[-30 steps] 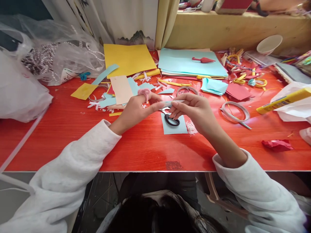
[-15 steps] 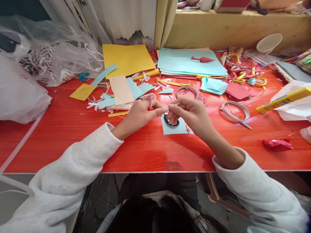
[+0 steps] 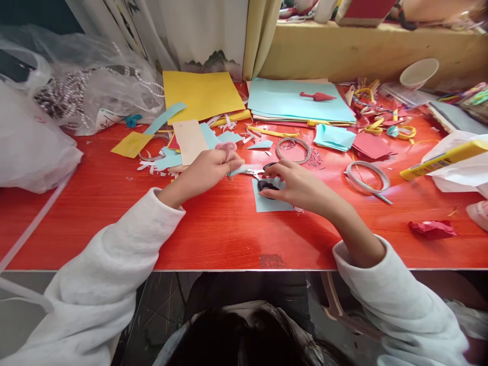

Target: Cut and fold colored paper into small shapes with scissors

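Note:
In my left hand (image 3: 204, 170), the thumb and fingers are pinched on a small pale blue paper piece (image 3: 238, 170). A fuzzy pink loop (image 3: 226, 148) sits at its fingers; whether it is worn or held I cannot tell. My right hand (image 3: 295, 184) has its thumb and fingers at the black handles of a pair of scissors (image 3: 268, 186). The silver blades are spread a little and point left toward the paper piece. Beneath the scissors, a light blue paper square (image 3: 272, 204) lies on the red table (image 3: 224, 234).
Paper scraps (image 3: 190, 142) lie beyond my left hand. Yellow sheets (image 3: 202, 94) and blue sheets (image 3: 297, 101) are at the back. Tape rolls (image 3: 366, 176), a yellow tube (image 3: 444, 160) and crumpled red paper (image 3: 432, 229) are to the right; plastic bags (image 3: 34, 137) stand left.
My hands have come apart. The left moved left with the small paper piece, while the right let go of it and spread the scissors, whose blades now show.

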### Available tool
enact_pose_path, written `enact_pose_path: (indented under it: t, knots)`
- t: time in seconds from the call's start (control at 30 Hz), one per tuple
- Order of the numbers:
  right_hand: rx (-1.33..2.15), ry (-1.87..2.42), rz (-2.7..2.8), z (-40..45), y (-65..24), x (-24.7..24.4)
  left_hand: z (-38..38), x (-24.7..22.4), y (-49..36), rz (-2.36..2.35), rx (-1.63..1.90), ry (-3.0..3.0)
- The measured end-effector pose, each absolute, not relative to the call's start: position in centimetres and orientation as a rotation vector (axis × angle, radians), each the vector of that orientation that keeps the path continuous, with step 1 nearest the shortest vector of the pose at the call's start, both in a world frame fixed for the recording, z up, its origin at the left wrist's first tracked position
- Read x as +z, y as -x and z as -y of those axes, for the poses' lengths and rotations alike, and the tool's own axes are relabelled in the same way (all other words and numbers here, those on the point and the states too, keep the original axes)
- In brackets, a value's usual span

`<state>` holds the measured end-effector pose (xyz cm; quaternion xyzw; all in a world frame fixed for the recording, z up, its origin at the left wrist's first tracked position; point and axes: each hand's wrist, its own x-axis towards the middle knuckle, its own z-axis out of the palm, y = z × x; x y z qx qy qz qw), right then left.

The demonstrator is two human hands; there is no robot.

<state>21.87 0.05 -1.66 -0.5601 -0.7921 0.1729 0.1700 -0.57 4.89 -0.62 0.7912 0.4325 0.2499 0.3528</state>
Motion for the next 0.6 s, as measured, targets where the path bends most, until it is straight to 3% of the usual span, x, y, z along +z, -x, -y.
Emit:
enact_pose_path:
  t: [0.17, 0.4, 0.6]
  knots:
    - [0.487, 1.630, 2.355, 0.1, -21.6, -1.8, -5.4, -0.7, 1.1, -0.804, 0.204, -2.263]
    - [0.298, 1.728, 2.396, 0.3, -20.8, -2.1, -5.8, -1.3, 0.8, -1.143, 0.628, -2.208]
    - [0.103, 1.663, 2.288, 0.3, -20.7, -2.3, -5.6, -1.1, 0.4, -1.139, 0.623, -2.318]
